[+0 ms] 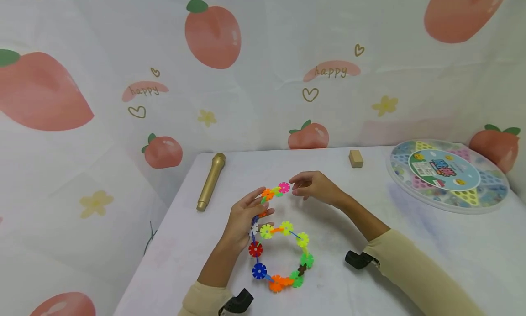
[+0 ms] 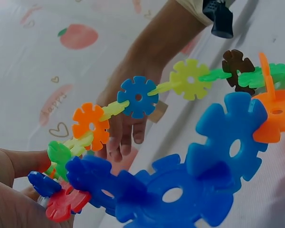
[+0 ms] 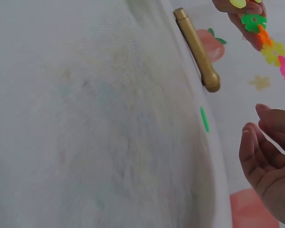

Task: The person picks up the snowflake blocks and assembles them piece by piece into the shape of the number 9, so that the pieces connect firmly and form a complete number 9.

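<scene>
A ring of linked snowflake discs in several colours hangs below my left hand [image 1: 240, 220], with a dark blue disc [image 1: 259, 271] and orange discs [image 1: 277, 284] at its lower side. My left hand grips the chain near a white disc [image 1: 254, 229], thumb and fingers round it. Above the fingers, a short end of the chain sticks out and finishes in a pink disc [image 1: 284, 187]. Beside that disc is my right hand [image 1: 318, 187], its fingers loosely bent with nothing between them. In the right wrist view, a gap shows between those fingers and the pink disc.
On the white-covered table [image 1: 328, 279], a gold microphone-shaped stick [image 1: 211, 181] lies at the left edge. At the back stand a small wooden block [image 1: 355, 159] and, farther right, a round game board [image 1: 415, 188] with coloured stars. A fruit-print cloth [image 1: 255, 101] hangs behind.
</scene>
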`<state>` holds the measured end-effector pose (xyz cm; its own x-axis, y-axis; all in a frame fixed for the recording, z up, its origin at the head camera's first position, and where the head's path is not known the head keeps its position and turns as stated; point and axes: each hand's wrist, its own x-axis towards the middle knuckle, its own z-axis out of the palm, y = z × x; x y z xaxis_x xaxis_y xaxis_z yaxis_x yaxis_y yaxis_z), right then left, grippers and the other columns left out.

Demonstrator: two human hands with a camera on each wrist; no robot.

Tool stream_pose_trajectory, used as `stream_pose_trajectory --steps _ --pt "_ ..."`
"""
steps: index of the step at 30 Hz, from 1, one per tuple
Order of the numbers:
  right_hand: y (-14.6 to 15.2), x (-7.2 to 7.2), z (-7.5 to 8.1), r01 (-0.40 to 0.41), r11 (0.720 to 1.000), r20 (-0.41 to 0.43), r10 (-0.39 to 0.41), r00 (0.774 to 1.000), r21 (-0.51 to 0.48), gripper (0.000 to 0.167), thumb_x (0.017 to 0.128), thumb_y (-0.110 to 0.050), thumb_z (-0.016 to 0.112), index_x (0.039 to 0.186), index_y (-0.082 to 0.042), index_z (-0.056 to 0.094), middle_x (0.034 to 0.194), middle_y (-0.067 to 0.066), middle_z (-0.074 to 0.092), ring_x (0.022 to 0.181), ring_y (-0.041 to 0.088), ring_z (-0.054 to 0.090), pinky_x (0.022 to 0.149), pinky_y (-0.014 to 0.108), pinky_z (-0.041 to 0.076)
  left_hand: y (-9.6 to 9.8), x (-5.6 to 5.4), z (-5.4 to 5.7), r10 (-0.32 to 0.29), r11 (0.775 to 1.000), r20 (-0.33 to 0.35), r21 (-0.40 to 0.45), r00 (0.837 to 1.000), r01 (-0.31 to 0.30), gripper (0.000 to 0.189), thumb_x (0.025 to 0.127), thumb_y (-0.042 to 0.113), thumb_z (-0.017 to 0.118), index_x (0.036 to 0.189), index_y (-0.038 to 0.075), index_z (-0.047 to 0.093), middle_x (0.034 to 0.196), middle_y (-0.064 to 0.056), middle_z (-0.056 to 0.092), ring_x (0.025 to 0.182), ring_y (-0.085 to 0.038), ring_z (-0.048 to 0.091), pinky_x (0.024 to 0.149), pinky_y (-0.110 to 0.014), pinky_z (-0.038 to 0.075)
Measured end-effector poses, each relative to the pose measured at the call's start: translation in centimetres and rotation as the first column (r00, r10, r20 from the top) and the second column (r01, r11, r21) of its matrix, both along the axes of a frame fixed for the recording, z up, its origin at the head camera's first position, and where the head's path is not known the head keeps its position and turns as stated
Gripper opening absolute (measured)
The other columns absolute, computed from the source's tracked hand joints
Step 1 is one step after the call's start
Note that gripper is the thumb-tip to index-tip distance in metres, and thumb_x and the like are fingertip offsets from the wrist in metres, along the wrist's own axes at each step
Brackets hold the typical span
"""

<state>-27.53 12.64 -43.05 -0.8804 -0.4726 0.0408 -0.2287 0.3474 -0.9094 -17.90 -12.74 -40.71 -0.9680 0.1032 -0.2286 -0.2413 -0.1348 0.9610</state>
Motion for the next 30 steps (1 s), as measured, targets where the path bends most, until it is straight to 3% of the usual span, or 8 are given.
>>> stream_pose_trajectory --steps 7,21,30 --pt "-1.8 -1.1 -0.8 -0.017 1.0 0.003 0.017 1.0 0.018 0.037 0.098 -0.013 0.074 0.134 -0.002 0.069 0.115 0.011 0.075 0.098 0.023 0.074 0.08 0.036 0.066 -0.6 0.3 -0.1 0.02 1.0 0.006 0.014 1.0 -0.02 0.049 0.105 0.011 0.066 0.153 0.022 0.058 0.16 -0.014 0.05 0.119 -0.035 0.072 0.086 -0.042 0.066" --pt "-4.0 -3.0 -1.7 0.001 0.992 0.013 -0.003 1.0 0.125 0.041 0.095 -0.014 0.076 0.135 -0.004 0.069 0.128 0.013 0.072 0.105 0.026 0.071 0.078 0.032 0.065 -1.1 0.6 -0.3 0.034 0.999 -0.002 0.022 0.999 -0.034 0.049 0.104 0.01 0.066 0.152 0.021 0.059 0.155 -0.013 0.056 0.119 -0.036 0.073 0.095 -0.049 0.062" --pt "-4.7 -3.6 -2.1 -0.006 0.973 -0.085 0.027 0.996 0.231 0.034 0.093 -0.008 0.077 0.128 -0.008 0.076 0.124 0.008 0.075 0.099 0.024 0.064 0.08 0.028 0.061 -1.2 0.8 -0.2 0.029 0.999 0.001 0.034 1.0 -0.029 0.049 0.105 0.008 0.064 0.152 0.021 0.059 0.152 -0.013 0.057 0.117 -0.034 0.073 0.09 -0.044 0.065"
